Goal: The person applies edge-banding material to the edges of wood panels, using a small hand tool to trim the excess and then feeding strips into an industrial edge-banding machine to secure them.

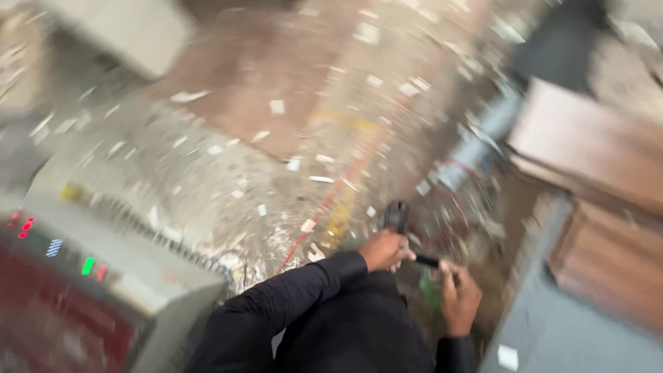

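Head view, blurred by motion: you stand over a grey concrete floor (228,173) littered with small white paper scraps (277,106), a red line (324,207) and worn yellow marks running across it.

Your left hand (384,250), at the end of a black sleeve (297,297), is closed around the grip of a dark handheld tool (396,215) whose body rises just above your knuckles. A thin dark rod (427,261) leads from that hand toward your right hand (458,295), which sits just beside it and lower in the frame. Your right fingers curl near the rod's end and a green smear (429,290) beside it; the blur keeps you from telling whether they actually grip anything. Both hands hang low in the centre-right of the frame, in front of your dark clothing.

At your lower left stands a grey machine (138,276) with a red panel and small red, green and blue lights. To your right, brown wooden boards (587,145) rest on a grey bench (573,331), with a grey cylindrical part (476,148) beyond them.
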